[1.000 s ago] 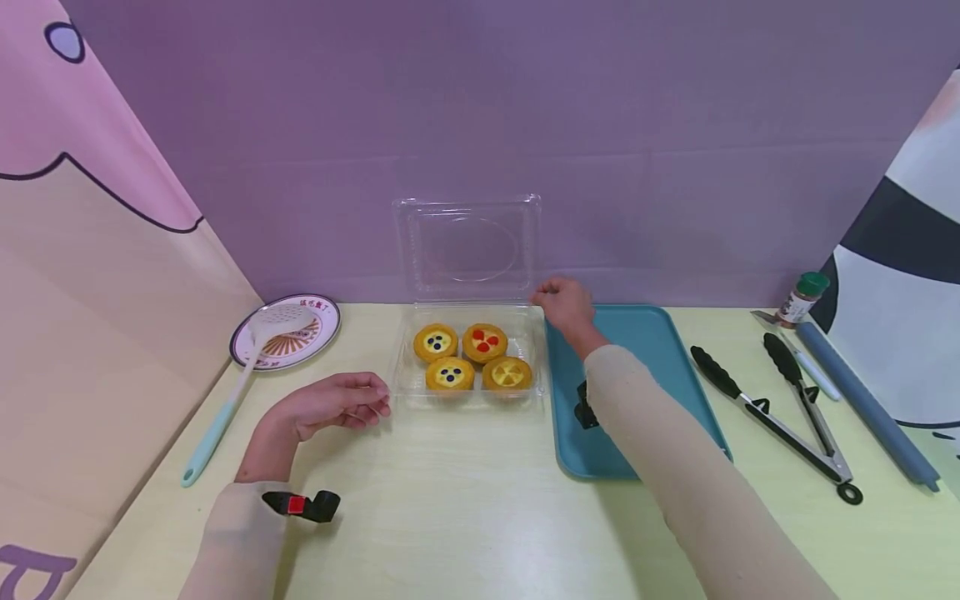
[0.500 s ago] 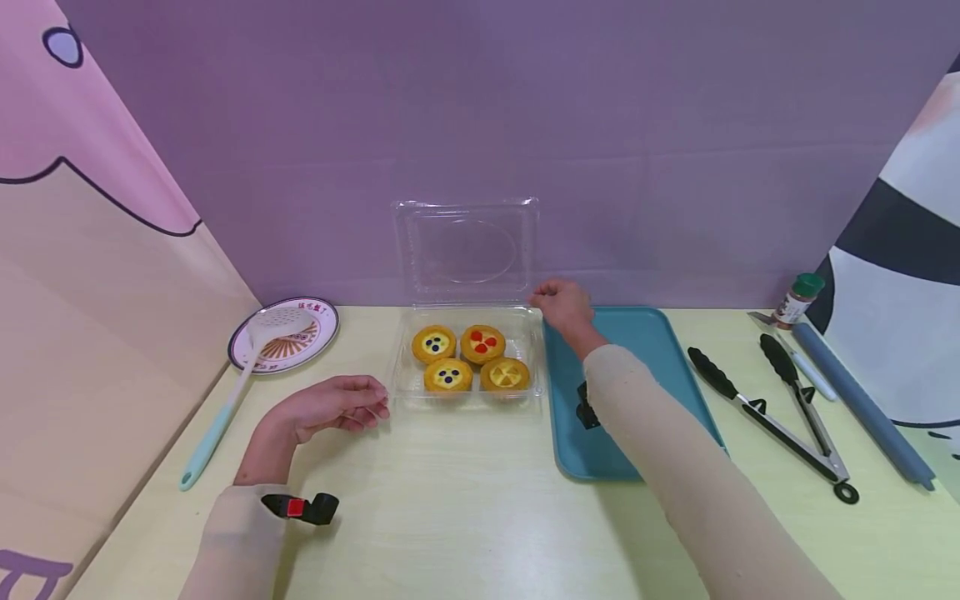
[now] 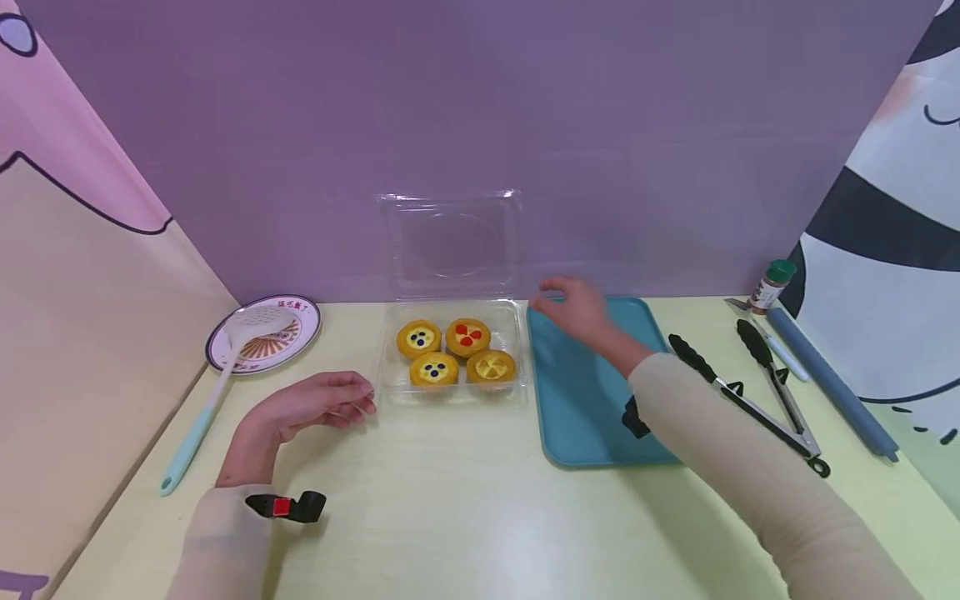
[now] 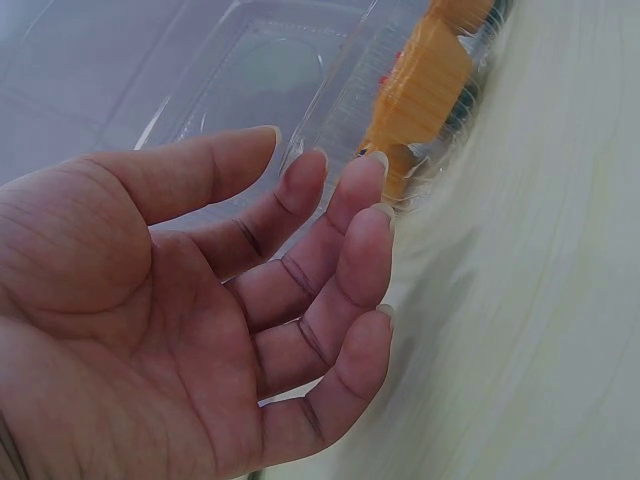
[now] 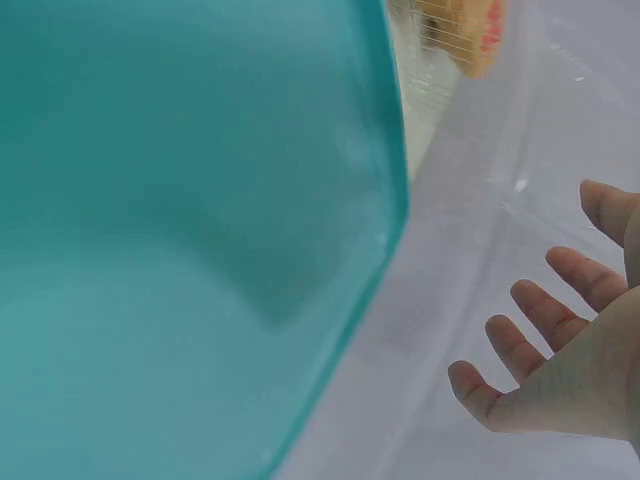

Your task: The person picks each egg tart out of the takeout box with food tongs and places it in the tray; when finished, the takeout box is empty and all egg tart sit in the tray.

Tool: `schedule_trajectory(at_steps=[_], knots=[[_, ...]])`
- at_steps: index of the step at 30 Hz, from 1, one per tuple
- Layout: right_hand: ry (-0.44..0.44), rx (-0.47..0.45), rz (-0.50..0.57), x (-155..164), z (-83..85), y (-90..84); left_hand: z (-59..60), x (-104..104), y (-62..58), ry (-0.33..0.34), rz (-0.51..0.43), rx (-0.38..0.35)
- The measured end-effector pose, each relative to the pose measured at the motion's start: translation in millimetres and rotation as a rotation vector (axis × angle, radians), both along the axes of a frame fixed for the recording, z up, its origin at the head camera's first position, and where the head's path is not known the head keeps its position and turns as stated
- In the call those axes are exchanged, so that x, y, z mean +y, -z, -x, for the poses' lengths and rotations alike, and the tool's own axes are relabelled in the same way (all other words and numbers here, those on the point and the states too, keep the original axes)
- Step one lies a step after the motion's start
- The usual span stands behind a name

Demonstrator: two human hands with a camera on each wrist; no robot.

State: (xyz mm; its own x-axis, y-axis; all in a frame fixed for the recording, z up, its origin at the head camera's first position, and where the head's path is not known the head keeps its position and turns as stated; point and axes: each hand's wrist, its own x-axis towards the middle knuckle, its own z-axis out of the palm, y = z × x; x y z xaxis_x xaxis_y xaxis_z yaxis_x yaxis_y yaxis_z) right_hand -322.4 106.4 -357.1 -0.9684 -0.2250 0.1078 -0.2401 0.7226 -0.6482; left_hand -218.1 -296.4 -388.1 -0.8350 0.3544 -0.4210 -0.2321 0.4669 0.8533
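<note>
A clear plastic clamshell box (image 3: pixel 517 333) stands at the back middle with its lid (image 3: pixel 453 246) raised against the purple wall. Inside sit several egg tarts (image 3: pixel 433 369), topped with dark berries, red pieces or yellow slices. My left hand (image 3: pixel 315 407) hovers by the box's front left corner, palm inward and fingers loosely bent, holding nothing; the left wrist view shows its fingertips (image 4: pixel 370 240) beside the box. Over the back left part of a teal tray (image 3: pixel 585 425) is my right hand (image 3: pixel 577 310). Its fingers are spread and bare in the right wrist view.
On the left, a white skimmer (image 3: pixel 191 437) with a mint handle lies across a patterned plate (image 3: pixel 303 342). Tongs (image 3: pixel 757 408), a knife (image 3: pixel 787 358), a long blue-grey box (image 3: pixel 832 383) and a green-capped spice jar (image 3: pixel 771 287) lie or stand at the right.
My right hand has left the box's back right corner and moved right over the tray, its fingers opening. The left hand keeps its place by the box. The head view has turned slightly right.
</note>
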Motion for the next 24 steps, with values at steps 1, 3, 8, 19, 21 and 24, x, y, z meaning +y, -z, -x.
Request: schedule_trajectory(at_steps=[1, 3, 8, 19, 21, 24], knots=[[-0.022, 0.014, -0.009, 6, -5.7, -3.5, -0.2, -1, -0.6, -0.003, 0.001, -0.002], [-0.05, 0.032, -0.04, 22, -19.5, -11.2, -0.1, -3, -1.1, -0.005, 0.004, -0.004], [-0.042, 0.08, -0.128, 69, -55.7, -22.6, 0.7, -5, -0.9, -0.003, 0.015, -0.001], [0.099, 0.121, -0.189, 180, -107.8, 5.3, 3.3, -1, 1.6, 0.026, -0.006, -0.007], [0.127, 0.131, -0.213, 194, -111.3, 12.6, 3.6, -1, 2.5, 0.037, -0.015, -0.002], [0.157, 0.139, -0.24, 211, -111.9, 20.6, 4.2, -2, 3.9, 0.036, -0.024, -0.004]])
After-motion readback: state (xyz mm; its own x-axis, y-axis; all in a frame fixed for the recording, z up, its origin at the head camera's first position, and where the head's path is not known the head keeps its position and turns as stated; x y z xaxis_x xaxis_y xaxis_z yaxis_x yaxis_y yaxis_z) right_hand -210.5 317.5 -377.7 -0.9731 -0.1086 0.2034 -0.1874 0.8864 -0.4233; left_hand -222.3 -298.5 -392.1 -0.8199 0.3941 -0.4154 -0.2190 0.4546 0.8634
